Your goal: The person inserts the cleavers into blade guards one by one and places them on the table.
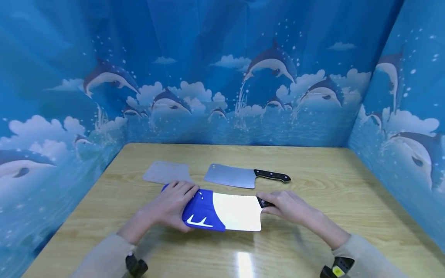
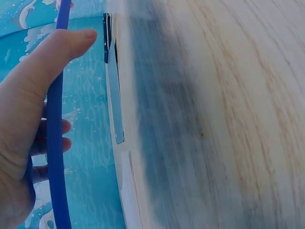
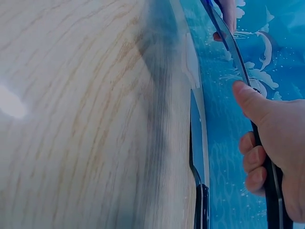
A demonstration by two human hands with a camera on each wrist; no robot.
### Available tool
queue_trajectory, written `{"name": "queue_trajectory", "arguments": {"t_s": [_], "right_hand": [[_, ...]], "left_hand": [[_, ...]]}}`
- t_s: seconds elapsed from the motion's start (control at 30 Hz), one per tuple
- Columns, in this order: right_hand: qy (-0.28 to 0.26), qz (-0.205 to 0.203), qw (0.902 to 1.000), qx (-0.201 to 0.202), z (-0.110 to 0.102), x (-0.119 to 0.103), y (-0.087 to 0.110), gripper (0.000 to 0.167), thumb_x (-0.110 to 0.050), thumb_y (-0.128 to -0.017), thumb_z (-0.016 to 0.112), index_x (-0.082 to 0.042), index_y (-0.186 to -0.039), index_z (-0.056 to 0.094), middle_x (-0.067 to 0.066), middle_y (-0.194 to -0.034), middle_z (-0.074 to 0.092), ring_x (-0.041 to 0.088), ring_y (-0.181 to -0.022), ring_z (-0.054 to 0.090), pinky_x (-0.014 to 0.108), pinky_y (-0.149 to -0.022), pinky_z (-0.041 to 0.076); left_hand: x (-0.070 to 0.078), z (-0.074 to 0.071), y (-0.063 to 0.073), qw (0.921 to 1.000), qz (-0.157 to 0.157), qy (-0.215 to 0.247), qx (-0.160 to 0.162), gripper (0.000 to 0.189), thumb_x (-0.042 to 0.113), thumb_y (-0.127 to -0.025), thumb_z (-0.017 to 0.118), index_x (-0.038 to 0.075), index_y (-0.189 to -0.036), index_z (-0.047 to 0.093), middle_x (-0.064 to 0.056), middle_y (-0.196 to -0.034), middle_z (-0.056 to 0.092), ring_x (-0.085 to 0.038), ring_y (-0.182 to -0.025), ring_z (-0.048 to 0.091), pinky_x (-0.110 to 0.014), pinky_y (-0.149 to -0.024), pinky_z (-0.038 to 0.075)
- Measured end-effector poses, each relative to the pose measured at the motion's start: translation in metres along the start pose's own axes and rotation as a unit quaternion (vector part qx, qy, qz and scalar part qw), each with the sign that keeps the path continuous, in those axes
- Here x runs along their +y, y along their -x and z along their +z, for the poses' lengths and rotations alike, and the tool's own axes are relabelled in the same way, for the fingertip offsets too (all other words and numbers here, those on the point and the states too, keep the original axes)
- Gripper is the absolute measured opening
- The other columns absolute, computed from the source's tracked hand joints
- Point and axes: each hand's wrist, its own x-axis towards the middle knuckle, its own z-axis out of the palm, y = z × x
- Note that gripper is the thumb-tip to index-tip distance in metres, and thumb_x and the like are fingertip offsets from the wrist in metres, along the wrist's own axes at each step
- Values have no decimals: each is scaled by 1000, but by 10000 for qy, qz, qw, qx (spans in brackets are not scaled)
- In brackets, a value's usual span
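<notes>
My left hand (image 1: pixel 177 204) grips a blue blade cover (image 1: pixel 201 210) by its left end, with the thumb and fingers on opposite faces in the left wrist view. The cover sits over the far end of a cleaver (image 1: pixel 240 212), whose bare blade shines white on the right half. Curled around its black handle (image 3: pixel 274 191) is my right hand (image 1: pixel 286 206), thumb lying along the top near the blade. Both hands hold the cleaver raised above the table. How deep the blade goes inside the cover is hidden.
Behind the hands, a second cleaver (image 1: pixel 231 176) lies flat on the wooden table (image 1: pixel 313 166), its black handle to the right. A pale, cloudy blade cover (image 1: pixel 167 172) lies to its left. Blue dolphin-print cloth (image 1: pixel 208 69) encloses the table's back and sides.
</notes>
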Motion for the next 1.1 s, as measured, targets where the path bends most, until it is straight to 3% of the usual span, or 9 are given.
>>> {"name": "queue_trajectory", "arguments": {"t_s": [0.17, 0.4, 0.67, 0.9, 1.1], "right_hand": [[-48, 87, 9999, -52, 0, -1, 2, 43, -26, -87, 63, 1, -121, 60, 12, -97, 69, 20, -80, 67, 31, -66, 54], [-183, 93, 9998, -77, 3, -2, 4, 43, -24, -86, 64, 2, -121, 59, 12, -96, 69, 20, -82, 67, 32, -68, 54], [-390, 214, 9987, -231, -1, 2, 6, 43, -22, -88, 62, 4, -122, 58, 15, -105, 67, 24, -89, 66, 34, -75, 53], [-386, 89, 9990, -188, -1, 8, 5, 42, -20, -87, 64, 4, -122, 58, 13, -99, 68, 21, -83, 66, 30, -68, 54], [-380, 42, 9991, -169, -3, 11, 5, 41, -19, -85, 66, 2, -120, 59, 11, -96, 68, 17, -80, 66, 28, -63, 52]], "left_hand": [[1, 1, 0, 9999, -27, 37, -112, 108, 70, -54, 69, 1, -133, 45, -10, -121, 52, -26, -110, 47, -48, -92, 38], [2, 3, -1, 10000, 57, -28, -34, 107, 69, -52, 71, 0, -130, 47, -10, -118, 53, -26, -108, 48, -47, -91, 39], [4, 4, -2, 9988, -107, 318, -369, 108, 68, -54, 71, 0, -133, 44, -10, -123, 51, -26, -112, 46, -50, -96, 36], [4, 3, -7, 9998, -13, 114, -172, 107, 69, -53, 71, -1, -131, 46, -11, -121, 53, -27, -109, 47, -50, -92, 38], [6, 4, -8, 9995, -60, 185, -250, 107, 69, -54, 70, -1, -132, 46, -11, -122, 52, -27, -110, 47, -50, -92, 38]]}}
